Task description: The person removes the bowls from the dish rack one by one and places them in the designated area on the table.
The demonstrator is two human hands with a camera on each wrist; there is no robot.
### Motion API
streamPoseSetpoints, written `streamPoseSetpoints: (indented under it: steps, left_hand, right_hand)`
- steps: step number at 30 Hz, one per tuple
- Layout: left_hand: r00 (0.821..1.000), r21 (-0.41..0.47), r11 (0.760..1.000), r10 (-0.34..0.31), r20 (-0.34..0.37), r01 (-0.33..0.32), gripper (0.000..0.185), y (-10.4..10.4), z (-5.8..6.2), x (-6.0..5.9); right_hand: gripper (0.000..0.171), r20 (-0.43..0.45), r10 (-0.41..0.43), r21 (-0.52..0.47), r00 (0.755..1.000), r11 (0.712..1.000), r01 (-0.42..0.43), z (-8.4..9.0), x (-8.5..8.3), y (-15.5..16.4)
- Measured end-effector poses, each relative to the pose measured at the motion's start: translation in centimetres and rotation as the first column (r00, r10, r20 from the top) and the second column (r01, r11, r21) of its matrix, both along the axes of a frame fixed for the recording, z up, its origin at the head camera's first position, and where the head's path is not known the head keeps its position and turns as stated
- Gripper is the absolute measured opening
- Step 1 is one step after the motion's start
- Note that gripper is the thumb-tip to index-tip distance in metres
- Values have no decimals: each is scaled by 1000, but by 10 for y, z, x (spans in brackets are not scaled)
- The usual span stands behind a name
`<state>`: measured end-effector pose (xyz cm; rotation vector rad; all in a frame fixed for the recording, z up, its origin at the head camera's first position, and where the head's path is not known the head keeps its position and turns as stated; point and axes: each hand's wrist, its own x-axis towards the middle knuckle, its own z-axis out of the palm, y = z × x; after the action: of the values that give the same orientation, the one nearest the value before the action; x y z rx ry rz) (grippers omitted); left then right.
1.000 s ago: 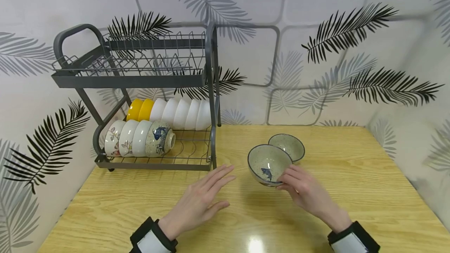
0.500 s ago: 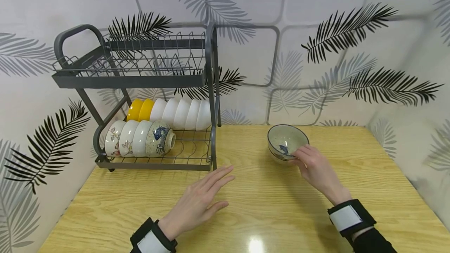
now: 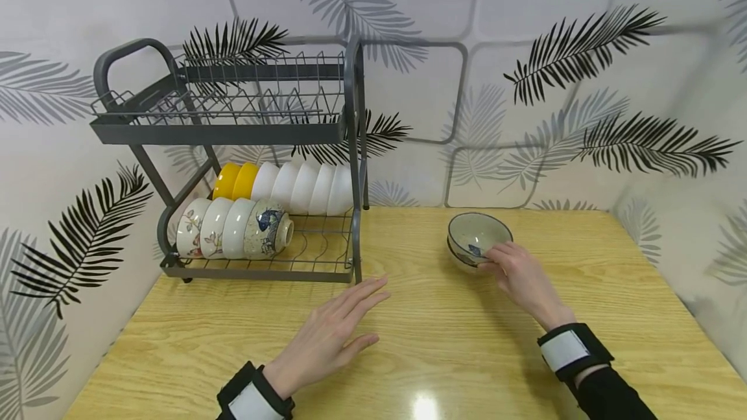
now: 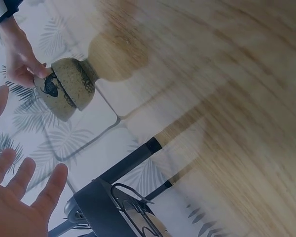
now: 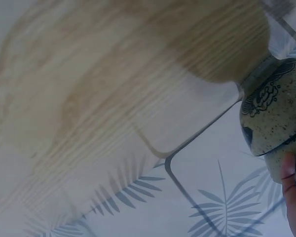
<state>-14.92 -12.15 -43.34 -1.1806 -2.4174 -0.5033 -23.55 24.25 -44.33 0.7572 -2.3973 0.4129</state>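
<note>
Speckled bowl (image 3: 475,238) nested in second bowl (image 3: 461,259); rack (image 3: 257,269) holds bowl rows.

Dish rack (image 3: 233,148) stands at table's (image 3: 420,355) left rear, against wall; two rows of bowls (image 3: 286,190) on its lower shelf. Two stacked bowls (image 3: 477,238) sit right of rack. Left hand (image 3: 327,336) lies before rack; right hand (image 3: 522,274) touches stack's front-right rim
</note>
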Motion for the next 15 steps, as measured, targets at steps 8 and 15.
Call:
streamPoseSetpoints:
  steps: [8, 15]
  left_hand:
    - [1000, 8, 1000, 7, 17, -8, 72, 0, -2, 0]
    - [1000, 4, 1000, 16, 21, -16, 73, -1, -4, 0]
  right_hand:
    - [11, 6, 31, 8, 999, 999, -31, -8, -5, 2]
    - [20, 114, -49, 50, 992, 998, 44, -7, -2, 2]
